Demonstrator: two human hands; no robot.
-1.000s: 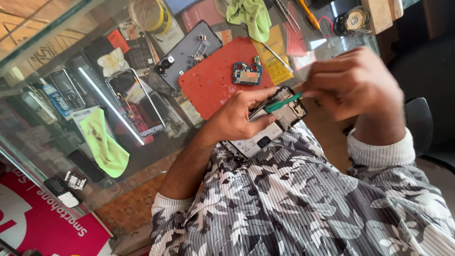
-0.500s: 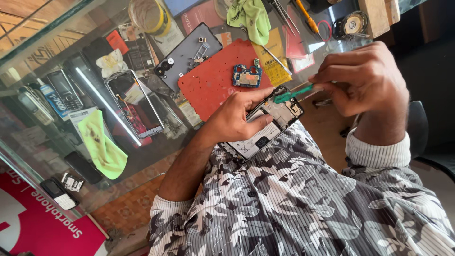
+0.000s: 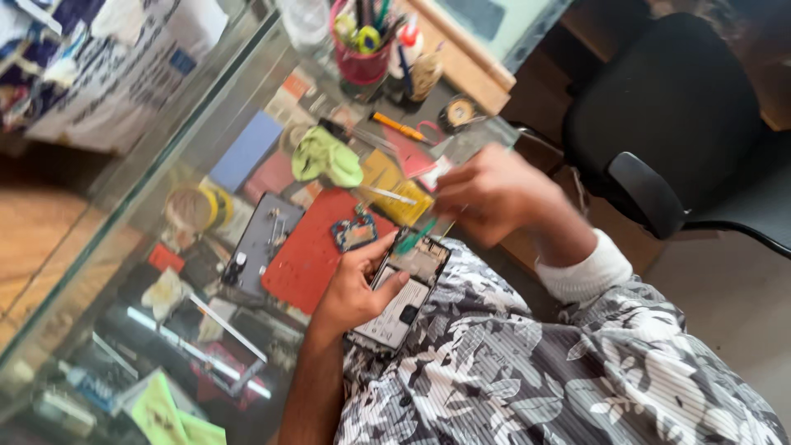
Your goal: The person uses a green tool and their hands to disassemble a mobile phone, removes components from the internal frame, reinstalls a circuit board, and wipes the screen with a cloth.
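The opened phone (image 3: 401,298) is lying against the person's lap at the edge of the glass counter (image 3: 124,247), its back already off and its insides showing. The left hand (image 3: 356,284) is cradling it, thumb across the battery area. The right hand (image 3: 493,194) is pinching a green-handled tool (image 3: 414,238) whose tip is hovering at the phone's upper end, so the inside work appears to be underway, not finished. A small circuit board (image 3: 354,232) is sitting out on the red mat (image 3: 309,255), beside a grey back panel (image 3: 259,239), so reassembly seems to be remaining.
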